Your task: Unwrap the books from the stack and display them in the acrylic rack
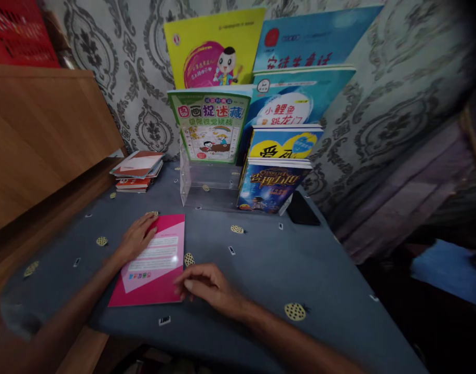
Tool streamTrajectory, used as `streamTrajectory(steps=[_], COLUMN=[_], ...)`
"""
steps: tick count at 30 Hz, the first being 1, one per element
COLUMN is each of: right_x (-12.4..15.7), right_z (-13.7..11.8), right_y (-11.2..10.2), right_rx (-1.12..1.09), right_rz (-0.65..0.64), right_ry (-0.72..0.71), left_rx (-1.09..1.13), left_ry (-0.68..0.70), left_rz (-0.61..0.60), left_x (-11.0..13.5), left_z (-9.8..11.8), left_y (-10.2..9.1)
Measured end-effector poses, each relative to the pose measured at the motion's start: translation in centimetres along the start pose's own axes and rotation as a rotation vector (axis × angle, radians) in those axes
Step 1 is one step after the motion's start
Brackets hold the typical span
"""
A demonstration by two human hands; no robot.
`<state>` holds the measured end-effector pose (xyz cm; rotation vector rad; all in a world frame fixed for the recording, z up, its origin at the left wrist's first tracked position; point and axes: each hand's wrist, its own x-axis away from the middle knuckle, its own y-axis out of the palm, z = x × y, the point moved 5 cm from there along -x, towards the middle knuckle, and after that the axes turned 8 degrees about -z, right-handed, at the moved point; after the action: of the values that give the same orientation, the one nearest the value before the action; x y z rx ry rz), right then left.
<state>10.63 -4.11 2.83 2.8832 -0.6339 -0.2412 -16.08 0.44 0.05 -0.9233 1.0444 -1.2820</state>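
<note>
A pink book (170,288) lies on the cloth-covered table, its text-filled cover facing up. My left hand (138,238) rests flat along the book's upper left edge, fingers stretched out and thumb over the cover. At the lower right edge of the book is my right hand (208,286), its fingers loosely bent and apart. Its fingertips overlap the book's edge and are slightly blurred; whether they touch it I cannot tell. Beyond the hands, a clear acrylic book stand (210,195) holds a green picture book (212,130), a dark blue book (271,187) and several others.
Several thin books (138,169) are stacked at the back left, near a wooden cabinet (46,140). A dark phone-like object (303,209) lies right of the stand. A grey cloth with pineapple prints covers the table (261,275), which meets a patterned wall (152,104).
</note>
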Motion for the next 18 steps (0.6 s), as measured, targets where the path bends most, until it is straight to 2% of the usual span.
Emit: streamTrajectory(steps=[5,8,10,13,18], right_x=[0.8,1.3,1.6,1.9,2.5], right_z=[-2.5,-2.6,-2.4,-1.9,-1.6], right_y=[-0.3,-0.5,-0.9,-2.1,-5.3], right_rx=[0.762,1.066,1.210,1.347,1.437], right_rz=[0.094,0.088,0.062,0.036,0.122], right_ry=[-0.228,-0.321,-0.349,-0.318,-0.206], left_rx=[-0.008,-0.008,-0.007,-0.004,0.034], left_ry=[0.056,0.100,0.137,0.185,0.255], left_rz=[-0.007,-0.015,-0.023,-0.026,-0.001], left_x=[1.1,0.9,0.6,-0.2,-2.0], left_z=[3.2,5.1,6.6,9.1,13.4], left_y=[0.8,1.6,2.2,3.1,4.8])
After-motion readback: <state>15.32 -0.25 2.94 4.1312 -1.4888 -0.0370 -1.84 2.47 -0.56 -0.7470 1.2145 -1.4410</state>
